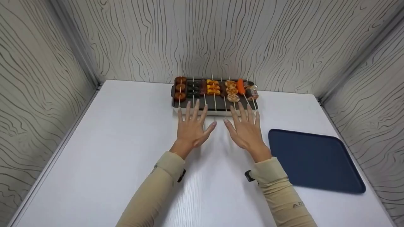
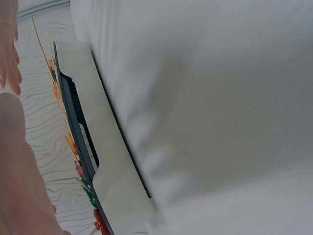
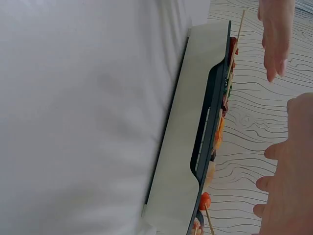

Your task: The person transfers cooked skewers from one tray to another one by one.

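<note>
Both hands hover side by side over the table, palms down, fingers spread, holding nothing. The left hand [image 1: 192, 130] is in front of the left half of a grill [image 1: 221, 112]; the right hand [image 1: 246, 132] is in front of its right half. Several skewers lie across the grill's dark top: brown rounds [image 1: 180, 88] at the left, dark green pieces, yellow pieces [image 1: 213, 87], pale slices [image 1: 232, 90], an orange sausage [image 1: 241, 86] and mixed pieces at the right. Both wrist views show the grill's light side [image 2: 105, 132] and dark rim.
A dark blue tray [image 1: 315, 160] lies on the white table [image 1: 126, 142] to the right of the right forearm. Patterned panels [image 1: 142, 41] stand behind the grill and along both sides of the table.
</note>
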### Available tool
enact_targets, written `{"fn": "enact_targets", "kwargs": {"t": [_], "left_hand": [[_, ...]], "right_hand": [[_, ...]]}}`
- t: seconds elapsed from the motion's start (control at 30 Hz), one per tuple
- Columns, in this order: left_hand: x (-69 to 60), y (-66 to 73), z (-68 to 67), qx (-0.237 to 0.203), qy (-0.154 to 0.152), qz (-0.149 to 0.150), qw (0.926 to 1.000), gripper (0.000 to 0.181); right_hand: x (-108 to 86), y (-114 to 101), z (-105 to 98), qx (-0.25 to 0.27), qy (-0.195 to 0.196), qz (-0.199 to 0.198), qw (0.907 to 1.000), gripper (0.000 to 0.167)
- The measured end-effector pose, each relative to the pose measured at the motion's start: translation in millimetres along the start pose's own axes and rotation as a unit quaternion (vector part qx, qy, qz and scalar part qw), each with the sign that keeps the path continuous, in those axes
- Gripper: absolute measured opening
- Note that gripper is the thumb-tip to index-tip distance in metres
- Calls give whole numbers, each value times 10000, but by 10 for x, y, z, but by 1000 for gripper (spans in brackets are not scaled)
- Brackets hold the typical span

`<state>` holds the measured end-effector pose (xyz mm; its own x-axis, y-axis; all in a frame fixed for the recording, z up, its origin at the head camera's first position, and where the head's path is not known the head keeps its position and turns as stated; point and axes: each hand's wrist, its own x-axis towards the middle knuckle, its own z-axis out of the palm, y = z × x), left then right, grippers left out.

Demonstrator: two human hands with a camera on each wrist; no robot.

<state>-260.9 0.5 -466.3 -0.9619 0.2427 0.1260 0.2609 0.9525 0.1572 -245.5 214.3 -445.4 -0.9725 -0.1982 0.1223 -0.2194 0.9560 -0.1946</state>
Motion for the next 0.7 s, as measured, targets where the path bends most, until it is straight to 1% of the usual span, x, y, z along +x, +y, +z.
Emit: {"fn": "enact_targets", "kwargs": {"t": [0.1, 0.2, 0.33, 0.5, 0.6, 0.7], "left_hand": [[-28, 74, -15, -166, 186, 150, 9996, 85], [-54, 167, -23, -441, 515, 322, 9972, 86], [-97, 320, -43, -815, 961, 524, 9906, 84], [-170, 525, -42, -1247, 1394, 740, 9796, 75], [-212, 642, -20, -1480, 1518, 836, 9737, 66], [-233, 768, 17, -1721, 1431, 857, 9709, 58]], "right_hand": [[-92, 75, -96, 61, 125, -57, 9999, 75], [-181, 169, -197, 134, 274, -89, 9995, 76], [-301, 307, -346, 219, 559, -69, 9982, 76], [-496, 513, -539, 252, 1190, -24, 9926, 70], [-618, 669, -645, 379, 1505, 77, 9878, 66], [-733, 890, -737, 599, 1669, 267, 9838, 63]]}}
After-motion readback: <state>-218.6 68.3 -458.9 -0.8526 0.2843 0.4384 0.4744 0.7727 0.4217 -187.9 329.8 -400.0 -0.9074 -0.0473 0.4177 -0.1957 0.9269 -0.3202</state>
